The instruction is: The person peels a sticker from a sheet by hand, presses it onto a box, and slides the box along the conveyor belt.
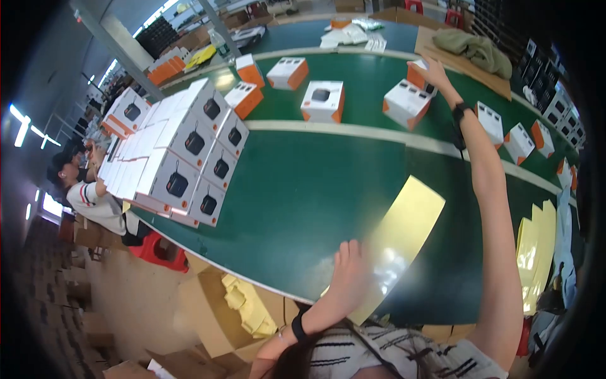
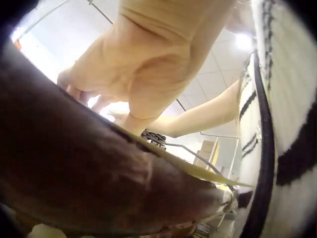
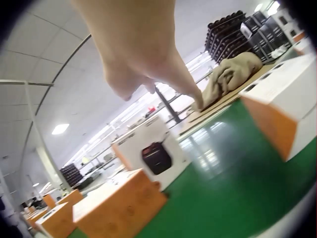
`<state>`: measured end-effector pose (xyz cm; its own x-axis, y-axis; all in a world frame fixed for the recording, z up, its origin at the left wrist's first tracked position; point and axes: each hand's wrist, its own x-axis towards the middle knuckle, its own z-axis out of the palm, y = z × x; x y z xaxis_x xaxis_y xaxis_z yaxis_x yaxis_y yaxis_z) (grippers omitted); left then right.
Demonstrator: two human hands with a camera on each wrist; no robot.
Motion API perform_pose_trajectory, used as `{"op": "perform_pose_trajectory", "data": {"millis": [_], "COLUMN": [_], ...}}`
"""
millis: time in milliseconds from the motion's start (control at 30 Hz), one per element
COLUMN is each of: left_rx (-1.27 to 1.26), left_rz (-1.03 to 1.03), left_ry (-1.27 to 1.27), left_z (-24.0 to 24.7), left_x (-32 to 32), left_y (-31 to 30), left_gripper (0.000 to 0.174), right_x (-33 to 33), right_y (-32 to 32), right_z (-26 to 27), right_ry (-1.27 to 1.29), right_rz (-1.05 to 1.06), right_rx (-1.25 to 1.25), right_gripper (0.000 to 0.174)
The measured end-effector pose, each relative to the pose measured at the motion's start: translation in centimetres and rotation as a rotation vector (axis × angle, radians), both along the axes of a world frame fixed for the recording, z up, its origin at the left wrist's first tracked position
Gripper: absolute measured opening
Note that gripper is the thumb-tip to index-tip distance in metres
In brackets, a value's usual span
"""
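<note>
Two bare hands are busy at a long green table [image 1: 297,170], well apart from each other. Stretched out to the far side, the right hand [image 1: 434,74] reaches over a small white-and-orange box [image 1: 415,78], just behind another white-and-orange carton [image 1: 403,104]; its fingers look spread and loose in the right wrist view, and whether they touch the box cannot be told. Close to the person's body, the left hand [image 1: 349,278] is at the left edge of a long, glossy yellow sheet [image 1: 407,221] — the hand is blurred, so whether it pinches the sheet or only rests against it cannot be told. This sheet lies slantwise on the near part of the table, one end toward the striped top [image 1: 353,354] the person wears. A dark band [image 1: 463,110] circles the right wrist. On the left stands a large stack of white boxes [image 1: 189,142], their fronts printed with a dark device; more boxes [image 1: 323,102] stand spaced along the far strip of table. More yellow sheets [image 1: 532,256] lie at the right edge, and an olive cloth [image 1: 473,52] is heaped beyond. Below the near edge, an open cardboard carton [image 1: 201,309] holds crumpled yellow material [image 1: 249,309] — and past the stack sits another person [image 1: 95,199], near a red stool [image 1: 151,249].
</note>
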<state>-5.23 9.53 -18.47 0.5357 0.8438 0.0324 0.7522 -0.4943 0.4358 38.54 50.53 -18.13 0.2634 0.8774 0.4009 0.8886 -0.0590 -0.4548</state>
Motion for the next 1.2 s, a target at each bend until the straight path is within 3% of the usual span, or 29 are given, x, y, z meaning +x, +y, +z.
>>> {"op": "perform_pose_trajectory", "data": {"millis": [67, 133, 167, 200, 267, 333, 367, 433, 500, 533, 600, 633, 667, 733, 767, 800, 867, 900, 967, 1000, 1067, 1100, 1133, 1167, 1200], "left_rx": [-0.03, -0.112, -0.125, -0.089, -0.043, -0.644, -0.641, -0.514, -0.462, -0.406, -0.458, -0.517, -0.526, -0.501, -0.512, -0.522, -0.54, -0.608, -0.68, -0.648, -0.625, -0.217, 0.187, 0.179, 0.388], "left_rz": [-0.003, 0.026, 0.019, 0.036, 0.052, 0.0, -0.007, -0.137, -0.206, -0.261, -0.294, -0.317, -0.322, -0.387, -0.395, -0.401, -0.413, -0.378, -0.334, -0.362, -0.396, -0.305, -0.205, -0.201, -0.313], "left_ry": [-0.034, -0.181, -0.182, -0.298, -0.425, -0.616, -0.617, -0.82, -0.833, -0.847, -0.837, -0.816, -0.812, -0.771, -0.767, -0.752, -0.736, -0.739, -0.74, -0.751, -0.755, -0.676, -0.581, -0.58, -0.641], "left_z": [-0.2, -0.6, -0.2, 0.6, 2.3, 3.8, 4.0, 4.4, 5.4, 5.9, 6.6, 6.7, 6.6, 6.4, 6.3, 6.3, 6.4, 6.7, 6.7, 6.7, 7.1, 8.0, 8.8, 9.2, 9.6], "left_x": [-0.3, -0.6, -0.8, -1.1, -1.7, -3.3, -3.3, -3.5, -3.7, -3.9, -4.4, -4.8, -5.1, -5.0, -4.9, -4.7, -4.5, -4.5, -4.5, -4.5, -3.8, -2.7, -1.8, -1.4, -1.2], "left_y": [0.7, 0.5, 0.6, 0.4, 1.1, 1.1, 1.1, 0.7, -0.2, -0.5, -1.3, -1.9, -2.4, -2.8, -3.0, -3.1, -3.0, -2.7, -2.7, -2.8, -2.8, -2.7, -2.5, -2.1, -1.8], "left_gripper": [0.073, 0.055, 0.055, 0.048, 0.04, 0.032, 0.032, 0.033, 0.035, 0.038, 0.039, 0.041, 0.041, 0.042, 0.042, 0.043, 0.043, 0.044, 0.045, 0.05, 0.054, 0.055, 0.056, 0.056, 0.051], "right_x": [-3.2, -2.3, -1.5, -0.4, -0.6, -2.4, -3.2, -7.1, -10.5, -13.3, -15.0, -14.7, -15.5, -18.5, -18.7, -20.2, -19.4, -20.4, -23.3, -23.3, -23.1, -24.2, -24.7, -25.1, -25.5], "right_y": [-3.1, -5.7, -7.7, -10.1, -18.0, -27.3, -31.4, -38.8, -43.3, -44.4, -46.4, -47.1, -47.4, -47.6, -47.8, -47.7, -50.0, -50.2, -50.2, -50.6, -51.7, -51.4, -51.4, -51.5, -51.6], "right_z": [1.2, 2.2, 2.9, 3.5, 6.3, 9.2, 9.7, 9.6, 9.4, 10.1, 9.0, 9.2, 9.5, 10.2, 10.5, 10.9, 7.3, 8.0, 10.2, 9.8, 8.6, 10.0, 10.0, 10.0, 10.0], "right_ry": [-0.023, -0.082, -0.15, -0.26, -0.302, -0.168, -0.19, 0.246, 0.042, 0.122, 0.173, -0.049, 0.128, 1.141, 1.12, 1.334, 1.263, 1.261, 1.166, 1.169, 0.747, 0.908, 0.91, 0.914, 0.922], "right_rz": [-0.224, -0.168, -0.12, -0.007, 0.062, 0.283, 0.369, 0.456, 0.548, 0.544, 0.475, 0.512, 0.472, 0.372, 0.485, 0.631, 0.324, 0.316, 0.462, 0.462, 0.038, 0.005, -0.001, 0.003, 0.008], "right_rx": [-0.108, 0.023, 0.103, 0.322, 0.421, 0.265, 0.191, -0.073, -0.259, -0.419, -0.298, -0.232, -0.105, 0.037, 0.003, 0.041, 0.213, 0.215, 0.46, 0.46, 0.277, 0.271, 0.268, 0.268, 0.266], "right_gripper": [0.078, 0.069, 0.064, 0.062, 0.064, 0.068, 0.068, 0.073, 0.076, 0.076, 0.08, 0.087, 0.091, 0.101, 0.114, 0.113, 0.115, 0.115, 0.085, 0.085, 0.042, 0.015, 0.015, 0.017, 0.019]}}
